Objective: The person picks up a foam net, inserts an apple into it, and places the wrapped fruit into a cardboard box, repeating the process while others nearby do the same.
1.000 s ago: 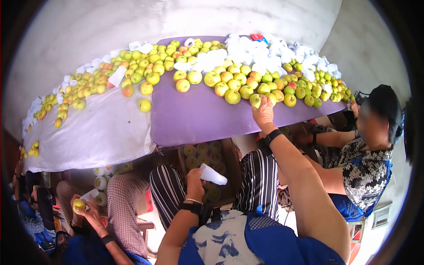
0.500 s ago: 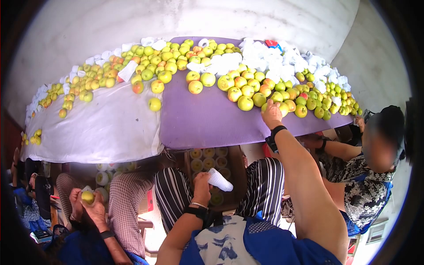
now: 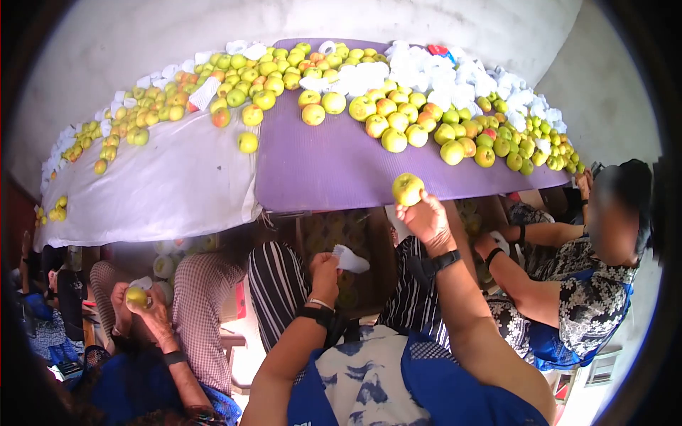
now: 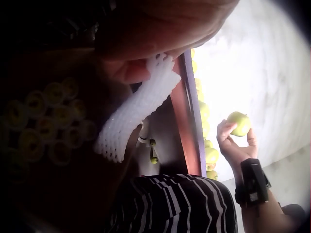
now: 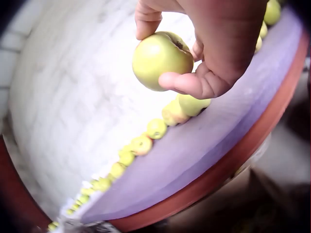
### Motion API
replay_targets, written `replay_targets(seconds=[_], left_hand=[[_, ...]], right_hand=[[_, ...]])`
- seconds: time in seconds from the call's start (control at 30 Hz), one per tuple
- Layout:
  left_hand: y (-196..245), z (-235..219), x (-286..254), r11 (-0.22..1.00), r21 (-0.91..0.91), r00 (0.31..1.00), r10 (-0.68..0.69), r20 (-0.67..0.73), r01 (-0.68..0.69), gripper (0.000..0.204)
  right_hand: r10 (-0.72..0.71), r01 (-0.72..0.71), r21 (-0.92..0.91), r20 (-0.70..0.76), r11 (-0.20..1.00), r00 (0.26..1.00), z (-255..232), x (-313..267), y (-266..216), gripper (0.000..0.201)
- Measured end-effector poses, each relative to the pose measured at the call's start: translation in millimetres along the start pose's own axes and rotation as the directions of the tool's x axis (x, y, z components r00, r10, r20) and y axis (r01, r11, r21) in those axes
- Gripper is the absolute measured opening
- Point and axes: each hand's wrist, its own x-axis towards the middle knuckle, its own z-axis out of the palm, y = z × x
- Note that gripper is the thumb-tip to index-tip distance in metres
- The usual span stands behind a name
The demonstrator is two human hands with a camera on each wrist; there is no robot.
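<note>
Between the thumb and fingers of my right hand [image 3: 429, 221] is a yellow-green apple [image 3: 408, 189], held up over the front edge of the purple mat [image 3: 320, 177]. The right wrist view shows the apple [image 5: 163, 60] pinched from both sides, its stem hollow turned up and toward the hand. Low in front of my lap, my left hand [image 3: 324, 277] pinches one end of a white foam net sleeve [image 3: 351, 260]. In the left wrist view the sleeve [image 4: 138, 111] hangs down, narrow and flattened, from the fingertips. Loose apples [image 3: 395, 128] lie in a long pile behind the right hand.
White foam nets [image 3: 419, 78] are heaped at the back of the table. Below the table edge, a box holds several net-wrapped apples [image 4: 46, 127]. One person [image 3: 597, 284] sits close on the right; another person's hands [image 3: 145, 305] hold an apple on the left. A white cloth [image 3: 177, 177] covers the table's left part.
My right hand has picked an apple from the pile's front and drawn it back toward me, off the mat. The left hand keeps the foam sleeve in nearly the same place.
</note>
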Motion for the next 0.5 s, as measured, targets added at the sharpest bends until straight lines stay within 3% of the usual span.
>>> replay_targets(seconds=[0.13,0.3,0.37,0.5], left_hand=[[0,1,-4,0.998,0.062,0.998,0.032,-0.052,-0.029,0.013],[0,-3,-5,0.994,0.064,0.993,0.089,-0.079,-0.084,0.012],[0,-4,-5,0.993,0.067,0.991,0.104,-0.089,-0.099,0.012],[-4,-5,-2,0.989,0.052,0.984,0.141,-0.108,-0.136,0.012]], right_hand=[[0.122,-0.135,0.1,0.123,0.986,0.985,4,-20,44,0.051],[0.205,-0.201,-0.049,0.11,0.978,0.972,14,-36,70,0.049],[0.26,-0.241,-0.276,0.036,0.931,0.965,11,-41,77,0.052],[0.333,-0.289,-0.418,0.036,0.861,0.942,14,-45,92,0.056]])
